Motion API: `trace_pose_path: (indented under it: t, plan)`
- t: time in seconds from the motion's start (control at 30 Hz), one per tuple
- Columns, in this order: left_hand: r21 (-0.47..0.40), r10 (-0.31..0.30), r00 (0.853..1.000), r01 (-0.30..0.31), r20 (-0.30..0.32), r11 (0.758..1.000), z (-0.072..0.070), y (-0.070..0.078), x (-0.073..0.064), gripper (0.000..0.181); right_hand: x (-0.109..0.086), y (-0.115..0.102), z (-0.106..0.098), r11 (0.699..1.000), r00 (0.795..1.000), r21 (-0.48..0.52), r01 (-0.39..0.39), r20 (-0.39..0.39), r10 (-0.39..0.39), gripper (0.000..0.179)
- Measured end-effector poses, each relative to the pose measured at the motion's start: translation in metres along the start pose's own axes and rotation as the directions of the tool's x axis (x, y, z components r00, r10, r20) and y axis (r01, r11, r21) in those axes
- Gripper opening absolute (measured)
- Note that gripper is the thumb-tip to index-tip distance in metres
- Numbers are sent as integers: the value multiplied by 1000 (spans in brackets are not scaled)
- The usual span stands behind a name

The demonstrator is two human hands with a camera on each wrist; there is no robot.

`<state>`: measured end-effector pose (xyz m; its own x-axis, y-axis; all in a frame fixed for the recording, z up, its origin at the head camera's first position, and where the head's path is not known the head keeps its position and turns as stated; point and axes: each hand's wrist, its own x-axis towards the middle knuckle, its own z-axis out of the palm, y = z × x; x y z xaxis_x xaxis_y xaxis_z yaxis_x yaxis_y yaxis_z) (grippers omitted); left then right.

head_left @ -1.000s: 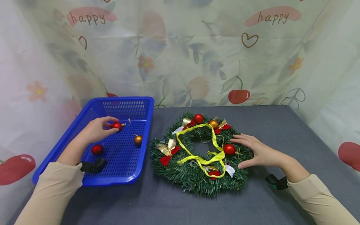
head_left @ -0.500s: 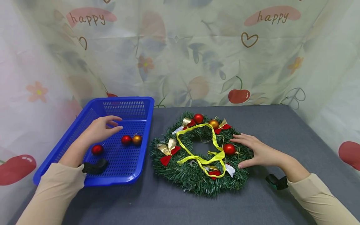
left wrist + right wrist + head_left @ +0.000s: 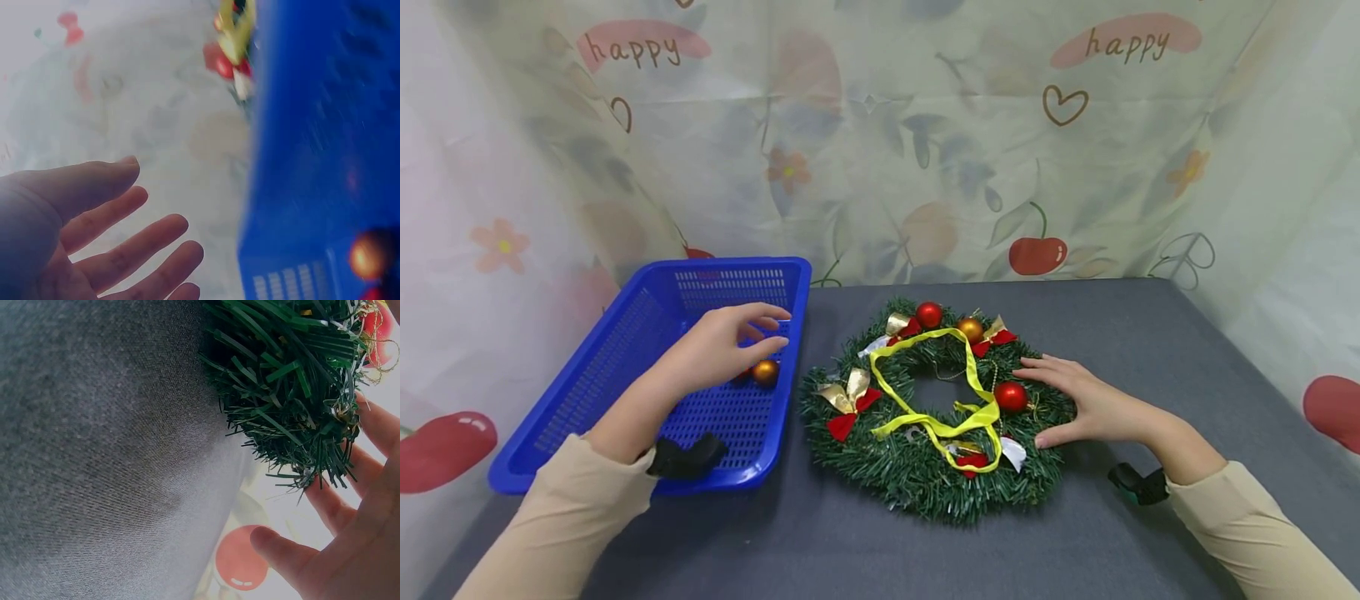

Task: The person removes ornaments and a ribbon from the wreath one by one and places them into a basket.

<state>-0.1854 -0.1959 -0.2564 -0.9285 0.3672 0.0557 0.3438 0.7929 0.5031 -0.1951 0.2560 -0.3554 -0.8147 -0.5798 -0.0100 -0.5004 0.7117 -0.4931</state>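
My left hand (image 3: 718, 350) is over the blue basket (image 3: 520, 450), fingers loosely bent and nothing between them. Below its fingertips in the head view lie a gold ball ornament (image 3: 765, 372) and a red one, mostly covered by the hand. In the left wrist view the fingers (image 3: 164, 232) are spread and hold nothing. My right hand (image 3: 1097, 406) rests at the right edge of a green Christmas wreath (image 3: 880, 467), thumb and fingers spread. The right wrist view shows fingertips right at the tinsel (image 3: 294, 406). A yellow ribbon (image 3: 943, 432) lies loosely across the wreath.
On the wreath sit red balls (image 3: 1011, 397), another gold ball (image 3: 970, 331) and several red-and-gold bows (image 3: 853, 400). Basket and wreath stand side by side on a grey cloth-covered table (image 3: 850, 550). A printed curtain (image 3: 865, 167) closes the back and sides.
My left hand has let go of a red ball, which now lies beside the gold one in the basket. Then it moved right, toward the basket's right rim. My right hand stays put.
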Motion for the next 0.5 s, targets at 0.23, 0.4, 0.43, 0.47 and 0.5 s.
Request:
trace_pose_path:
  t: [0.23, 0.4, 0.43, 0.47, 0.5]
  plan:
    - [-31, 151, 988, -150, 36, 988, 18, 39, 3, 33, 1, 1, 0, 1000, 1000, -4, 2, -1, -2, 83]
    - [-29, 245, 964, -243, 105, 970, 36, 65, 9, 33, 0, 1, 0, 1000, 1000, -3, 6, -4, -6, 83]
    - [-30, 259, 958, -257, 122, 966, 40, 70, 11, 33, 0, 1, 1, 1000, 1000, -3, 7, -5, -7, 83]
    - [-29, 274, 952, -272, 138, 962, 44, 75, 13, 33, 0, 1, 1, 1000, 1000, -2, 8, -6, -8, 82]
    - [-28, 290, 944, -289, 155, 957, 48, 80, 15, 33, 0, 1, 1, 1000, 1000, -1, 8, -7, -8, 82]
